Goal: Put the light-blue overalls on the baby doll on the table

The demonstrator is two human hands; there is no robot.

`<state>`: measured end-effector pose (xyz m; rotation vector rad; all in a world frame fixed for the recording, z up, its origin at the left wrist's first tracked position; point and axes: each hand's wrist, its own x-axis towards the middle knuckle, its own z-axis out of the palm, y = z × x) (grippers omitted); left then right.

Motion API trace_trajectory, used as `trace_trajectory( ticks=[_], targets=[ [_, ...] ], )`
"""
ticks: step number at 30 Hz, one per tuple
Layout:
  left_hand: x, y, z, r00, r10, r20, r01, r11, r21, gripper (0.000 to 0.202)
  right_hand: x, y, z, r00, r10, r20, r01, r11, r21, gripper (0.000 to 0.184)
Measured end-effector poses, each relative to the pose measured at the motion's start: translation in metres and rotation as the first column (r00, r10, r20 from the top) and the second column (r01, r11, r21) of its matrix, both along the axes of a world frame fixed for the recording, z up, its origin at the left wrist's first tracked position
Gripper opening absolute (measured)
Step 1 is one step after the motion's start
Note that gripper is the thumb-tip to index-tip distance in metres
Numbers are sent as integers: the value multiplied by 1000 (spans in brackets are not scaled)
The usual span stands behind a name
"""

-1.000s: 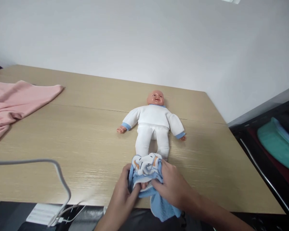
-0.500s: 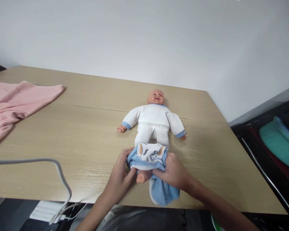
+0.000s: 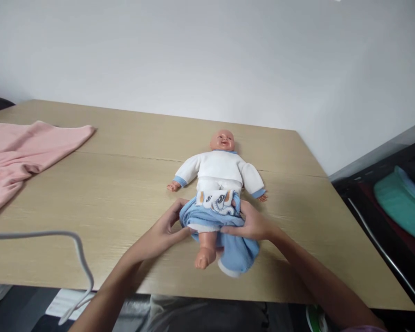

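On its back lies a baby doll, head away from me, in a white top with blue cuffs. Around its legs are blue pants with a white animal face on the front. My left hand grips the pants at their left side, thumb at the white-trimmed hem. On the other side my right hand pinches the same cloth. One bare foot sticks out of the left leg opening; the other leg's end is inside the hanging blue pant leg.
A pink cloth is spread at the table's left. A grey cable arches over the near left edge. To the right, beside the wooden table, a turquoise basin sits on a dark surface. A pale wall stands behind.
Both hands have drawn the pants up the doll's legs, toward its waist. More of the left bare foot and shin now shows below the hem.
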<state>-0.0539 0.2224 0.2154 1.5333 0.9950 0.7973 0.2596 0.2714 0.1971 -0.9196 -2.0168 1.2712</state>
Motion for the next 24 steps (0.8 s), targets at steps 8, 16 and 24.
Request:
trace_trajectory(
  ticks=[8, 16, 24],
  targets=[
    [-11, 17, -3, 1000, -25, 8, 25, 999, -45, 28, 45, -2, -24, 985, -35, -169, -14, 961, -278, 75],
    [23, 38, 42, 959, 82, -271, 7, 950, 312, 37, 34, -9, -24, 940, -73, -333, -91, 887, -452, 84],
    [75, 120, 67, 645, -717, -266, 685, 696, -214, 54, 41, -12, -7, 993, -31, -114, -15, 924, -382, 53]
  ],
)
